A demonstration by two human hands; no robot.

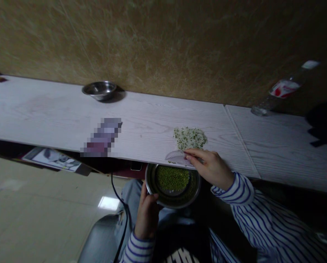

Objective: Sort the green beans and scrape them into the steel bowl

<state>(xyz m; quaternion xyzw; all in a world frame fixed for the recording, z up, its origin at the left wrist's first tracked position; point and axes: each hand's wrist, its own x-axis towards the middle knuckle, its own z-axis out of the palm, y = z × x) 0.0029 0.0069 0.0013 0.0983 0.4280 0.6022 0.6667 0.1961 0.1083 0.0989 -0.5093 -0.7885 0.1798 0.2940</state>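
Observation:
My left hand (pixel 147 210) grips the left rim of a steel bowl (pixel 149 182), its thumb over the edge. Green mung beans (pixel 173 179) cover the bottom of the bowl, which is held just below the table's front edge. In my right hand (pixel 207 164), pinched between thumb and fingers, is a clear half-round plastic piece (pixel 176 156), resembling a protractor, low against the tabletop. A few green beans (pixel 171 162) lie by its lower edge. Just beyond it spreads a patch of white grains mixed with green beans (pixel 190 138), the white ones looking like rice.
A smaller steel bowl (pixel 100 91) stands by the wall at the back left. The white wood-grain table (pixel 147 120) also bears a blurred-out flat object (pixel 103 137) and a plastic bottle (pixel 284 89). A dark item (pixel 324 122) is at far right. A black cable (pixel 126 215) hangs below.

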